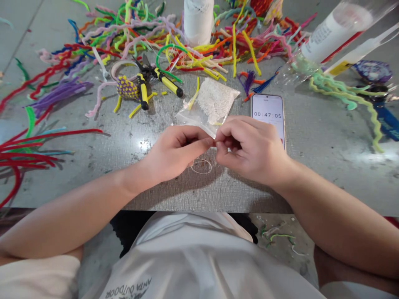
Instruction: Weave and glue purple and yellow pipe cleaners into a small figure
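My left hand (181, 151) and my right hand (249, 147) meet fingertip to fingertip over the grey table. The left pinches a thin white thread (202, 167), which hangs in a loop just below the fingers. My right thumb and forefinger are pressed together at the same spot; anything between them is too small to make out. Right behind the hands lies a clear bag of small white beads (215, 99). A phone (268, 108) showing a timer lies partly under my right hand.
Black-and-yellow pliers (156, 81) and a purple-yellow woven piece (127, 88) lie back left. A white thread spool (198, 20) stands among coloured pipe cleaners (143, 33). Red stems (28, 151) lie left; a clear-wrapped white roll (336, 33) is back right.
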{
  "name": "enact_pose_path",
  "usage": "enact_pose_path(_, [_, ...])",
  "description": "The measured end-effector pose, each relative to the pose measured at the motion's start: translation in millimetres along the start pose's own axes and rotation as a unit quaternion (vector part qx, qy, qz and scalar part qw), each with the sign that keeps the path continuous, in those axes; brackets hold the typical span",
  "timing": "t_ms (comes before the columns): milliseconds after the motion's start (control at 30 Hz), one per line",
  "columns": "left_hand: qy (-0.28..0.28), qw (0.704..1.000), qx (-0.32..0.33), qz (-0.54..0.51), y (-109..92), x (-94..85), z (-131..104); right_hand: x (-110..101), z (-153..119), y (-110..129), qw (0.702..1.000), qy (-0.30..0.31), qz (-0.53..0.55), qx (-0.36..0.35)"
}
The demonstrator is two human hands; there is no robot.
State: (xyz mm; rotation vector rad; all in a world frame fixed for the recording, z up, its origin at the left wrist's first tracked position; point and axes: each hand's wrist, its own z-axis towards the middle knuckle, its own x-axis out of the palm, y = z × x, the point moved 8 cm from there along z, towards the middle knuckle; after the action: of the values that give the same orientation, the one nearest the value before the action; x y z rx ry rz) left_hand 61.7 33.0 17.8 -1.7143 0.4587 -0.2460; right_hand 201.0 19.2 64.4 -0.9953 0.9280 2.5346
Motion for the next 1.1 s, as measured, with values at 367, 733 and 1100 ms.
enact_pose_path(367, [0.032,0.975,-0.099,-0.196,8.3,9.5,0.8,-12.9,2.4,4.7,0.997,-0.046,0.058,0.036])
enact_pose_path(733, [0.054,0.977,-0.091,-0.184,6.9,11.3,-0.6,-14.0,2.9,10.6,0.997,-0.035,0.068,0.006])
enact_pose_path(1100, [0.097,0.98,-0.086,-0.148,9.8,13.9,0.9,-10.0,6.1,4.3,0.993,0.019,0.12,-0.009])
